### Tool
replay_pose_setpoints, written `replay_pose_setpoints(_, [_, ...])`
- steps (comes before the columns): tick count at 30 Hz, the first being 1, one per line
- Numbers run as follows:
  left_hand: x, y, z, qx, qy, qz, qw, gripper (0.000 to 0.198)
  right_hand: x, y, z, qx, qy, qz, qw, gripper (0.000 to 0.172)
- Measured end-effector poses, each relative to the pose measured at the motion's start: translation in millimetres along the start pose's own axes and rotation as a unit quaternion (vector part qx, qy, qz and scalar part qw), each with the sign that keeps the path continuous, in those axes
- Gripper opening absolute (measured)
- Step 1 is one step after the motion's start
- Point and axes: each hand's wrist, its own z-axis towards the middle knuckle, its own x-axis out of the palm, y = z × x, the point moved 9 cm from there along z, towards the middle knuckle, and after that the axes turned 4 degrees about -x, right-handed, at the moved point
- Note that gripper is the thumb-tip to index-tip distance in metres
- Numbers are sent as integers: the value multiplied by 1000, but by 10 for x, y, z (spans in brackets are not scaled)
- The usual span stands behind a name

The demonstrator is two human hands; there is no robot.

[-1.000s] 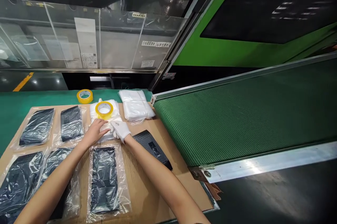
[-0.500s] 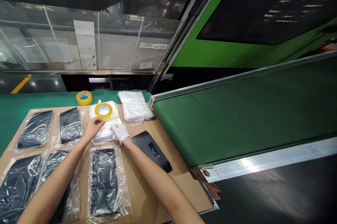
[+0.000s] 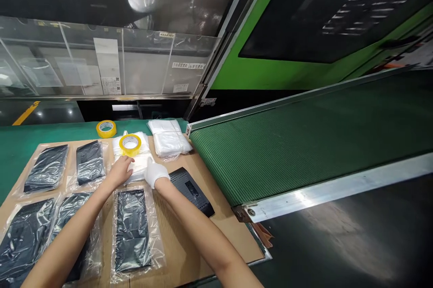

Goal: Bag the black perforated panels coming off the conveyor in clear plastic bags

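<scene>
Your left hand (image 3: 120, 171), thumb and fingers apart, nothing visibly held, and gloved right hand (image 3: 156, 174), grip hidden, are at the bag stack (image 3: 139, 166); rightward, one black panel (image 3: 193, 192) is unbagged; leftward, five bagged panels (image 3: 131, 229).

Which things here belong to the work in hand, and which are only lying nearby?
Seemingly in the work: bare left hand; gloved right hand; bag stack at both hands; tape roll on that stack; unwrapped black part; bagged black parts.

Seemingly just nearby: second tape roll; other bag stack; conveyor.
</scene>
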Motion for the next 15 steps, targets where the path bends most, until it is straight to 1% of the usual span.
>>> replay_pose_setpoints(1, [10,24,-26,0,6,11,1000,28,-74,-43,-57,3,4,-20,1000,36])
replay_pose_setpoints(3, [-15,74,-58,-12,-2,22,1000,26,-238,-110,-270,-16,15,-54,998,35])
replay_pose_setpoints(5, [-72,110,-65,-29,-21,24,999,20,-438,-182,-583,-48,11,-97,994,44])
replay_pose_setpoints(6, [-102,121,-63,-38,-31,24,999,21,-559,-254,-758,-47,-4,-127,991,52])
replay_pose_setpoints(7, [-130,128,-59,-46,-41,24,998,23,-687,-359,-934,-27,-26,-175,984,64])
replay_pose_setpoints(8, [-155,131,-55,-53,-50,24,997,25,-800,-497,-1106,13,-40,-225,974,79])
replay_pose_setpoints(9, [-175,130,-53,-59,-58,24,996,25,-876,-654,-1270,63,-39,-265,961,92])
replay_pose_setpoints(10, [-189,127,-53,-63,-66,24,996,25,-920,-805,-1418,111,-28,-293,949,99])
replay_pose_setpoints(11, [-199,124,-54,-67,-73,23,995,25,-933,-932,-1543,149,-14,-307,940,101])
replay_pose_setpoints(12, [-206,123,-58,-72,-81,23,994,25,-923,-1022,-1634,172,-2,-313,934,100])
replay_pose_setpoints(13, [-210,124,-62,-77,-88,23,993,25,-902,-1074,-1688,181,4,-316,931,98])
replay_pose_setpoints(15, [-213,132,-72,-87,-102,21,991,26,-855,-1107,-1711,180,4,-324,929,95])
